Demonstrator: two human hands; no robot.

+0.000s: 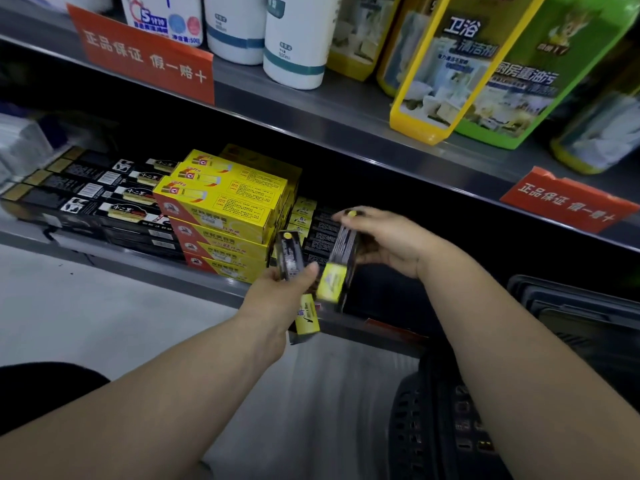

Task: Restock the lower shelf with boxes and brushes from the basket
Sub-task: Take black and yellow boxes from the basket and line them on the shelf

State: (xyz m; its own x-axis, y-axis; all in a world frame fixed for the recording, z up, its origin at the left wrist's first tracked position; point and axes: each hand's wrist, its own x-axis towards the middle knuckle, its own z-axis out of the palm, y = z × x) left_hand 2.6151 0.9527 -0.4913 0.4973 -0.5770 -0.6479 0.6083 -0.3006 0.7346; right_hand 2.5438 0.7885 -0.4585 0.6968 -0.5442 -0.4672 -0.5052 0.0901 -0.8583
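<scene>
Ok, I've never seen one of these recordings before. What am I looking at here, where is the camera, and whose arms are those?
There is one picture, from a wide-angle camera worn on a person's head, looking down and forward. There is no machine: the two bare arms are the wearer's own.

The person faces a shop shelf. The left hand holds a narrow black and yellow box. The right hand grips a similar second box and holds it at the lower shelf.

On that shelf lie long black boxes, a stack of yellow boxes, and more dark boxes behind the hands. Cleaning bottles stand on the shelf above. A dark basket sits at the lower right.
</scene>
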